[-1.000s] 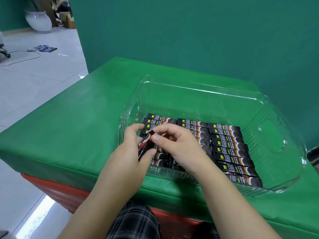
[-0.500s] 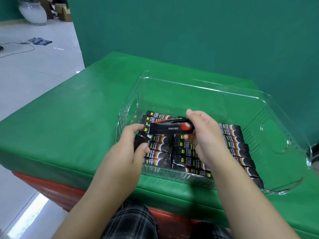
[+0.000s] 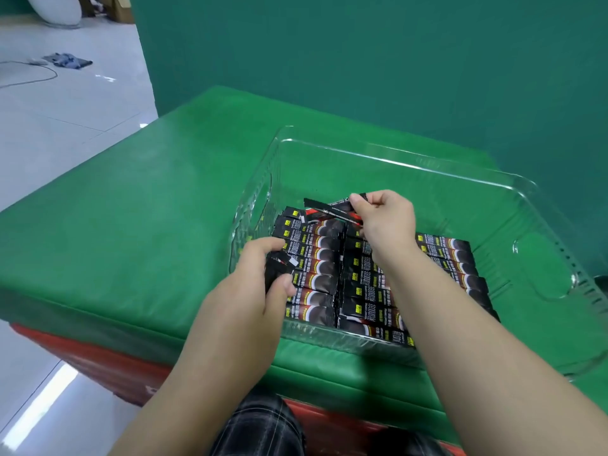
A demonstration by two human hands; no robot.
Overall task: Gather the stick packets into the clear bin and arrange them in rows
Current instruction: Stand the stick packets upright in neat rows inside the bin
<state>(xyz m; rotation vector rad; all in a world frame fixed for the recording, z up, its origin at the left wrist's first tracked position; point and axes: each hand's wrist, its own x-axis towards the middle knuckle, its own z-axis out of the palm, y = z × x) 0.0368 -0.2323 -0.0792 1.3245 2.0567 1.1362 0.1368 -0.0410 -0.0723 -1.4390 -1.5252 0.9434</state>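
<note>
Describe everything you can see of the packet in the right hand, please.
The stick packet is a long, narrow sachet, mostly black with a red patch and small white print, glossy like foil or plastic film. The right hand pinches its right end, so that end is hidden. It lies roughly level, tilted slightly, its free end pointing left. It is held above the far end of the packet rows inside the clear bin; whether it touches them I cannot tell.

black stick packets (image 3: 316, 258) rowed, clear bin (image 3: 427, 166)
</note>
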